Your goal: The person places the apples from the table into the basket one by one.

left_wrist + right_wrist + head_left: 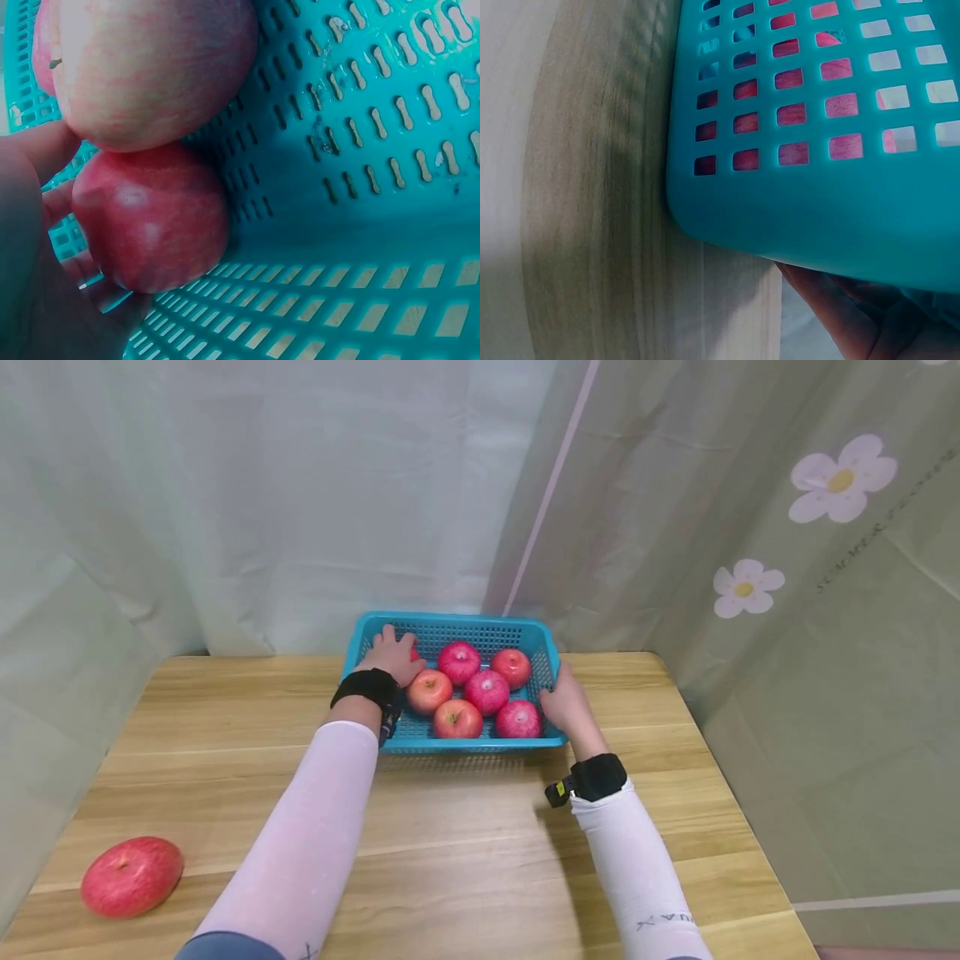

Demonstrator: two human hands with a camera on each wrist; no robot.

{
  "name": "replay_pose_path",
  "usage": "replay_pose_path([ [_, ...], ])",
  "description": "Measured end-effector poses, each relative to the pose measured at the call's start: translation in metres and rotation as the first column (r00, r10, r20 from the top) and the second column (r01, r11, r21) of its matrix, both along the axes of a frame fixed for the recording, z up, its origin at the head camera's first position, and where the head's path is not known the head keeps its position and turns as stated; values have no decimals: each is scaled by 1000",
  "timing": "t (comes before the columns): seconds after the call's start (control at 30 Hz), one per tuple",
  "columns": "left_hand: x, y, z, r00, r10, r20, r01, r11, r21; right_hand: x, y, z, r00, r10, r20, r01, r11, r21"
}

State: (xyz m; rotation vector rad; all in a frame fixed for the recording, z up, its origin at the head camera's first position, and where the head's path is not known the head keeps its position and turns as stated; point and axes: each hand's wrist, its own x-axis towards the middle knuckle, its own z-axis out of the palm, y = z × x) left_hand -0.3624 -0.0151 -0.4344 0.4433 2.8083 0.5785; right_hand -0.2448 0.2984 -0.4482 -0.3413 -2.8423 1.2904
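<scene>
A blue plastic basket [420, 746] with perforated walls holds several red and yellowish-red apples [458, 719]. My left hand [391, 658] reaches into its back left corner, with fingers curled around a red apple [154, 217]. In the head view the hand covers most of that apple; the left wrist view shows it low against the basket's mesh. A paler apple [157, 67] presses close beside it, near the thumb. At the basket's right end my right hand [567, 703] grips the rim, thumb on the inner side. The right wrist view shows only part of this hand [855, 315], below the basket wall.
One large red apple [132, 877] lies apart on the wooden table [465, 860], at the front left. Behind the basket hangs a pale curtain [360, 485], which continues along the right side with printed white flowers [843, 478]. The basket stands near the table's back edge.
</scene>
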Motion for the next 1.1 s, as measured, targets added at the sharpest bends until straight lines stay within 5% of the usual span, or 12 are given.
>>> replay_pose_path([
  [0.8,13,-1,15,1000,12,7,-12,1000,-24,1,-4,2,1000,-1,18,1,1000,1],
  [1.1,6,2,24,999,-34,-41,32,999,-33,0,1,0,1000,7,7,-7,1000,2],
])
